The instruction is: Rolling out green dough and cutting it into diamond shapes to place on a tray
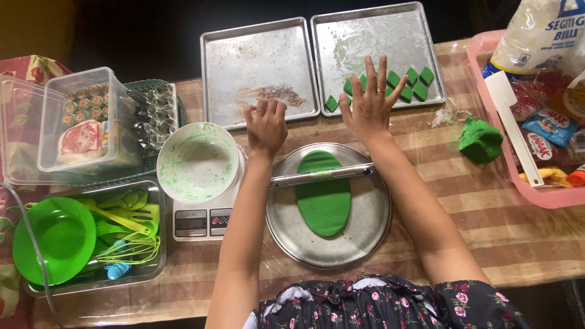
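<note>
A flat oval of green dough (324, 201) lies on a round metal plate (365, 234), with a thin metal rolling pin (323, 176) resting across it. My left hand (265, 125) is curled into a loose fist on the table edge of the left baking tray (259, 70), holding nothing visible. My right hand (368, 103) is spread flat, fingers apart, over the near edge of the right baking tray (378, 36), next to several green cut dough pieces (414, 82). Both hands are beyond the plate, off the rolling pin.
A white bowl (197, 161) smeared green sits on a kitchen scale (201, 222). A lump of green dough (480, 140) lies at right beside a pink tray (548, 198) with packets and a white spatula. Clear boxes, metal cutters and green utensils (122, 234) stand at left.
</note>
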